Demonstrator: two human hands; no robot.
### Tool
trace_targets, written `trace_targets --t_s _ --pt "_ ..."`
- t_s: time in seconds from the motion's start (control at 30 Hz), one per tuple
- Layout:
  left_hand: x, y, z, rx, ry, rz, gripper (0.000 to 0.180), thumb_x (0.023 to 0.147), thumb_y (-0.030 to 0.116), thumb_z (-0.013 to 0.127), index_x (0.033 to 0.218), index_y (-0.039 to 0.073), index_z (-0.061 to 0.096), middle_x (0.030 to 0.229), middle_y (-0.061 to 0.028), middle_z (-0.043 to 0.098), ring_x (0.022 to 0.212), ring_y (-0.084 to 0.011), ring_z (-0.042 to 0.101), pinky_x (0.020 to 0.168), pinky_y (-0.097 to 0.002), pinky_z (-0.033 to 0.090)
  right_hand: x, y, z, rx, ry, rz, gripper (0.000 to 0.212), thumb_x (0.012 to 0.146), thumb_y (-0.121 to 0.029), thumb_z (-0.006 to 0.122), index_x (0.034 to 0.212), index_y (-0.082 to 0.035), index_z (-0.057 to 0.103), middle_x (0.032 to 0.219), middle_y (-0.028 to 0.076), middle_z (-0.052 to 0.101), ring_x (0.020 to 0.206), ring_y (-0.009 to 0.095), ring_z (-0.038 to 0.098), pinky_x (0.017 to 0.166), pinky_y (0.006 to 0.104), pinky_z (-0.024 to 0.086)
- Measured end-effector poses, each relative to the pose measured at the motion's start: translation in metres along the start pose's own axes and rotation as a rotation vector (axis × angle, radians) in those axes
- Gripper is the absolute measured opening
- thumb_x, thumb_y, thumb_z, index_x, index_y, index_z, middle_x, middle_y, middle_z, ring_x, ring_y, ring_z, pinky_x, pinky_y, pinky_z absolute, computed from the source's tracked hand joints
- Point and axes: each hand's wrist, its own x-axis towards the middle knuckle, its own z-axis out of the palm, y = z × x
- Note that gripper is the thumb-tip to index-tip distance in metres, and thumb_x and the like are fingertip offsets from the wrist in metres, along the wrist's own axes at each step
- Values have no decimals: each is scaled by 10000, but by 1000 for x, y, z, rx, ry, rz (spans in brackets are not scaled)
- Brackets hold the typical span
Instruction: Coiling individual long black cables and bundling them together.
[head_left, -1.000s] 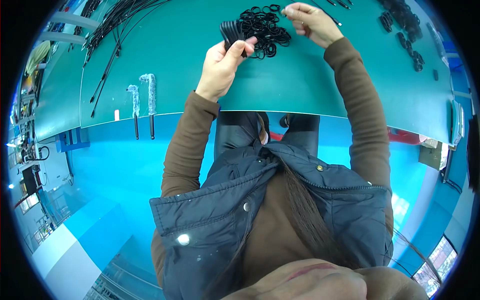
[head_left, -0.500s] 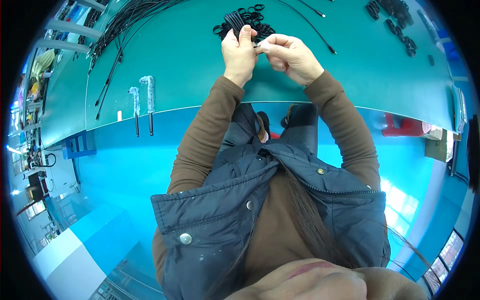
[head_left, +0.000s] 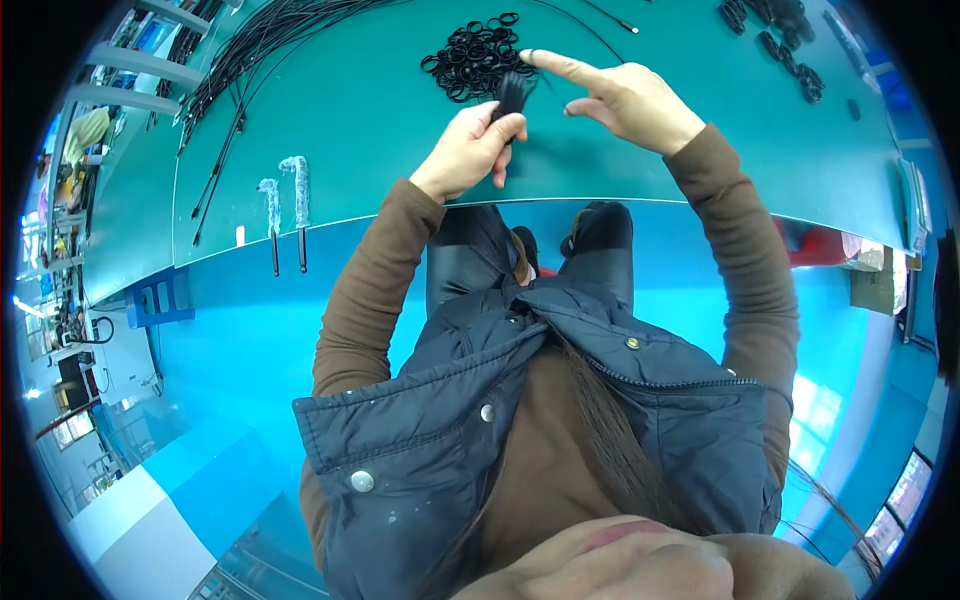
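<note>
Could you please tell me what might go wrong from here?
The two black-handled objects jut past the front edge of the green table; the left sleeve might knock them off. Only the left hand grips the black bundle, so it could slip or spread. The right hand, near the loose black rings, might scatter some.

Dk navy padded vest (head_left: 420, 440) w/ silver snaps (head_left: 362, 482) & zip (head_left: 690, 383), brn long sleeves (head_left: 368, 275), shiny blk trousers (head_left: 462, 252)
</note>
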Motion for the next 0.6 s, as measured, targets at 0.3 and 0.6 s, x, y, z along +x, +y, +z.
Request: trace_targets --t_s 0.3,0.6 --pt "-4 8 -4 114 -306 78 192 970 159 502 878 -1 554 641 -54 536 428 -108 478 400 -230 419 26 0 15 142 -48 -415 627 829 -102 672 1399 -191 425 849 89 689 593 156 643 447 250 480" --pt "-17 1 0 -526 -256 209 239 986 206 514 880 -5 549 815 -96 557 529 -101 467 421 -239 450 -7 7 72 2010 -304 202 426 867 -152 647 1255 -34 517 999 153 670 754 252 690 582 295 546"
